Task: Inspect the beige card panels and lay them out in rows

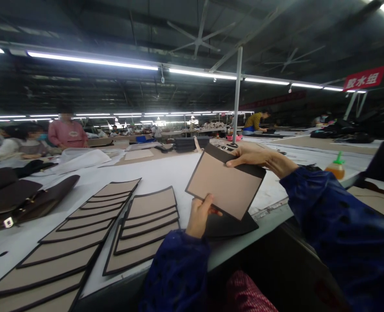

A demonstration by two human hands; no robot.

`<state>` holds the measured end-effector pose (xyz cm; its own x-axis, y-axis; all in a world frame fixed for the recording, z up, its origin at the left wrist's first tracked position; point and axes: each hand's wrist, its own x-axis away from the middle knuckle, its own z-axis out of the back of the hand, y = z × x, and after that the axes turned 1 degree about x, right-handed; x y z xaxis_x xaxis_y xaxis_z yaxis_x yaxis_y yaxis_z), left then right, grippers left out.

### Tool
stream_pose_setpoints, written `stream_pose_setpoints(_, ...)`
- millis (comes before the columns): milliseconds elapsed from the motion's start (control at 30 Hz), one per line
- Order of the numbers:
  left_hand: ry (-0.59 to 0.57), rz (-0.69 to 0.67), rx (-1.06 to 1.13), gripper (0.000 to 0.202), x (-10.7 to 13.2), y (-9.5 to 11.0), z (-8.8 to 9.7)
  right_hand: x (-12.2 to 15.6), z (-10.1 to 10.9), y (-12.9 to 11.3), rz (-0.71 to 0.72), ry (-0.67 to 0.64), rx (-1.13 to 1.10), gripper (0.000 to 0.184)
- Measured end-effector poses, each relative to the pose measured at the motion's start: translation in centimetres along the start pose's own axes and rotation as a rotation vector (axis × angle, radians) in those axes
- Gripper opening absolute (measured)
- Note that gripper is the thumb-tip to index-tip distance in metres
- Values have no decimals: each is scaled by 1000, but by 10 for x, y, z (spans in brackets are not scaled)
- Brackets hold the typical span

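Note:
Between my two hands a beige panel with black borders (pixel 226 184) is held tilted above the table. My left hand (pixel 201 213) pinches its lower edge, thumb on the beige face. At the upper right edge my right hand (pixel 248 157) grips the wide black band, thumb in front and fingers behind. Under the panel lies a black sheet (pixel 229 227) near the table's front edge. Left of my left hand is a short overlapping row of similar panels (pixel 153 206), and farther left a longer overlapping row (pixel 71 249).
The white-topped table (pixel 161 173) carries dark bag-like pieces (pixel 26 197) at far left and clear plastic sheeting (pixel 81 159) behind them. A bottle with a green nozzle (pixel 336 167) stands at right. A metal post (pixel 237 95) rises beyond. Co-workers (pixel 67 130) stand or sit across the room.

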<state>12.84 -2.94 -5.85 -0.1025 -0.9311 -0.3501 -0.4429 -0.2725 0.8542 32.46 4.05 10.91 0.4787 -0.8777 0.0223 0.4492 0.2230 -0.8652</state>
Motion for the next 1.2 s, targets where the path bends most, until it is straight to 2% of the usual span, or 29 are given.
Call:
stream_pose_setpoints(133,-72,26,21,37,2,2,-1,4,1,4,-90,-95,-108,31)
stream_pose_setpoints(400,-43,67,75,37,-1,3,-1,2,-4,8,-59,-9,-12,30)
stream_pose_setpoints(600,-24,78,91,39,-2,1,1,3,-10,2,21,64,165,30)
stream_pose_setpoints(700,-18,81,102,38,-2,1,1,4,-12,-3,89,118,337,32)
stream_pose_setpoints(833,-10,79,103,37,-2,1,2,7,-17,-10,205,260,739,35)
stream_pose_setpoints(900,2,81,104,36,-2,0,1,10,-23,-14,245,342,938,37)
stream_pose_setpoints(1000,30,77,105,36,-2,-1,1,16,-35,-17,299,383,1163,34)
stream_pose_setpoints(1067,46,72,104,36,-3,-2,1,19,-43,-18,305,408,1289,32)
stream_pose_setpoints(1200,85,72,100,37,-3,-4,2,23,-59,-21,203,461,1419,30)
